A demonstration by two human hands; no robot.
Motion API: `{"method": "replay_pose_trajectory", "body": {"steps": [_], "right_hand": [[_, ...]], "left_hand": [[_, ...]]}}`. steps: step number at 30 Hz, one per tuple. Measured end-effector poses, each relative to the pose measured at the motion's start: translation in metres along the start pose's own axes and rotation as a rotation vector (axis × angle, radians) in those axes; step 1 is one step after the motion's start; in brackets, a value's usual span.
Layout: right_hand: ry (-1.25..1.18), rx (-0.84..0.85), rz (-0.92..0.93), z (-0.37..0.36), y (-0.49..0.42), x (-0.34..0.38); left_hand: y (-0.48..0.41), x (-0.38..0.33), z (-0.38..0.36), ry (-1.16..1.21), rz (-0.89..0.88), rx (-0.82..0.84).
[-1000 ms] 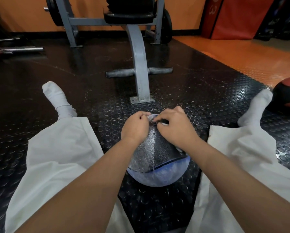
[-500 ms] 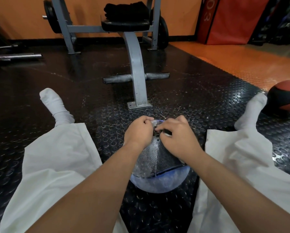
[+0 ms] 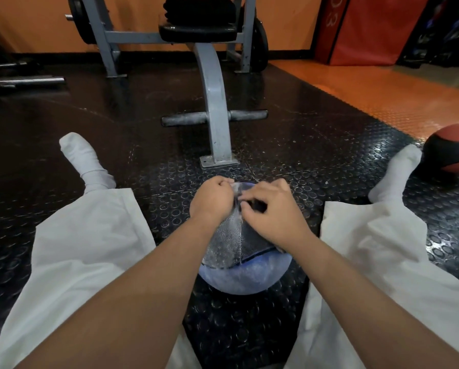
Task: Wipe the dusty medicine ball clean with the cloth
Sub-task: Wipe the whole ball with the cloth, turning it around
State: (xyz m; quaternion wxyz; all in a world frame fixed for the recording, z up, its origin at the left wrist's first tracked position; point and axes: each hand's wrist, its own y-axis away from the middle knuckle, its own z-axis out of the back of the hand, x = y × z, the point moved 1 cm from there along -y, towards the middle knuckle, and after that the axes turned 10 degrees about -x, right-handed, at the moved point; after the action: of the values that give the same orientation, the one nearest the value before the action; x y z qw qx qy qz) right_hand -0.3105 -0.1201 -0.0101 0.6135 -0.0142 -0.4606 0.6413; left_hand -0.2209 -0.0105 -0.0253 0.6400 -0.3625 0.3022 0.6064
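As two hands [image 3: 212,202] [image 3: 274,213] pinch cloth [image 3: 231,243], two balls [image 3: 245,279] [image 3: 453,151]

Your medicine ball [image 3: 245,278] looks matt, its blue skin chalky with dust. The grey piece [image 3: 231,243] on top is finely patterned (panel or cloth, hard to tell). The floor [image 3: 316,145] is glossy black studded rubber, the bench frame [image 3: 216,102] scuffed grey painted metal, your trousers [image 3: 84,249] plain white cloth.

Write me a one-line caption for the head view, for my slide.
Seated on studded gym floor, left hand and right hand meet atop a dusty blue-and-black medicine ball.
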Motion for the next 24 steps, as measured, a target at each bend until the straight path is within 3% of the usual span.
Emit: {"method": "replay_pose_trajectory", "body": {"steps": [4, 10, 13, 16, 19, 22, 24], "right_hand": [[0.006, 0.043, 0.139, 0.001, 0.013, -0.005], [0.171, 0.148, -0.183, -0.021, -0.056, -0.029], [0.167, 0.124, -0.127, -0.017, -0.046, -0.025], [0.080, 0.037, 0.083, -0.001, -0.009, -0.012], [0.026, 0.102, 0.203, 0.010, 0.010, -0.015], [0.030, 0.139, 0.187, 0.012, -0.008, -0.023], [0.063, 0.111, 0.069, 0.007, -0.029, -0.029]], "left_hand": [[-0.009, 0.004, 0.001, 0.010, -0.009, 0.063], [-0.008, -0.003, -0.006, -0.013, -0.028, 0.065], [-0.010, -0.008, -0.008, 0.023, 0.017, 0.053], [-0.014, -0.009, -0.009, 0.028, 0.033, 0.079], [-0.013, -0.011, -0.011, 0.040, 0.016, 0.121], [-0.014, -0.011, -0.012, 0.023, -0.023, 0.134], [-0.016, -0.010, -0.014, -0.027, -0.060, 0.142]]}}
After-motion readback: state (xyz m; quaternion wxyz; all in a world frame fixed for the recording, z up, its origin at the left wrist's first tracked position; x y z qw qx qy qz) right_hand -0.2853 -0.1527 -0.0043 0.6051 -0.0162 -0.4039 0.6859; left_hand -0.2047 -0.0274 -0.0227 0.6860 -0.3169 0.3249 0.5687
